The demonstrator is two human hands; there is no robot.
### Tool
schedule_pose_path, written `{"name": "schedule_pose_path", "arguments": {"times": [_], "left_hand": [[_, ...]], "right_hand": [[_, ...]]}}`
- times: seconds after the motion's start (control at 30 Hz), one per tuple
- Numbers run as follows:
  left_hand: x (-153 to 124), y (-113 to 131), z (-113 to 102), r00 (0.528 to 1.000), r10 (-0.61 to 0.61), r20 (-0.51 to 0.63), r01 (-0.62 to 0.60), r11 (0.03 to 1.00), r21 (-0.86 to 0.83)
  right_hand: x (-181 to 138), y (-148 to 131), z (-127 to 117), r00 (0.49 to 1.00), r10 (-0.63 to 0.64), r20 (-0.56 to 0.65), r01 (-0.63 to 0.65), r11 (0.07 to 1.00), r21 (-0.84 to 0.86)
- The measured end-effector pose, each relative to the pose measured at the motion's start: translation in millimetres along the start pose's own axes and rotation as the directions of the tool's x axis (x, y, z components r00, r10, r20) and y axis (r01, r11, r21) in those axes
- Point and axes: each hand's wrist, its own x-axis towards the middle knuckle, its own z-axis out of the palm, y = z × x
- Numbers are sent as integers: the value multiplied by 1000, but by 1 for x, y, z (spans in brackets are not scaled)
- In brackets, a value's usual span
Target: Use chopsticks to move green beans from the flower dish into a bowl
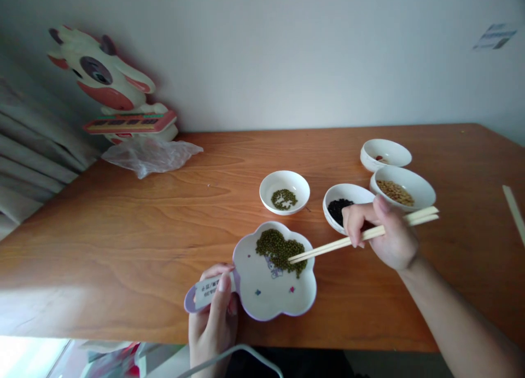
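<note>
My left hand (217, 307) is closed around the handle of a white flower-shaped dish (262, 296) with a purple rim, a label stuck on that handle. Green mung beans (279, 249) lie in the dish's far part. My right hand (385, 230) grips a pair of wooden chopsticks (332, 246), their tips down among the beans. Just beyond the dish stands a small white bowl (266, 200) with some mung beans inside. Behind my right hand, partly covered by it, is a white bowl (330, 195) of black beans or seeds.
Further right are a bowl (424, 195) of tan grains and a bowl (394, 148) with a few reddish bits. A cow-shaped toy keyboard (131, 121) and a clear plastic bag (153, 158) sit at the back left. A pale strip (512, 208) lies at the right. A grey cable (241, 348) crosses the front.
</note>
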Motion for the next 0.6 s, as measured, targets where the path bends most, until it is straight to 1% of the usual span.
{"name": "schedule_pose_path", "arguments": {"times": [0.1, 0.2, 0.3, 0.4, 0.6], "left_hand": [[-3, 1, 0, 999, -14, 30, 12, 999, 52], [-5, 3, 0, 999, -20, 45, 16, 996, 91], [-6, 5, 1, 997, -40, 60, 34, 995, 94], [-8, 8, 4, 998, -52, 39, 48, 993, 103], [-8, 5, 4, 998, -52, 35, 50, 997, 57]], "right_hand": [[-2, 2, -3, 997, 7, 80, -5, 1000, -23], [-2, 3, -5, 994, 19, 105, -15, 999, -47], [-3, 3, -4, 997, 13, 77, -7, 996, -84], [-1, 2, -1, 1000, -14, 18, 16, 994, -109], [1, 2, 10, 998, -47, -50, 43, 996, -78]]}}
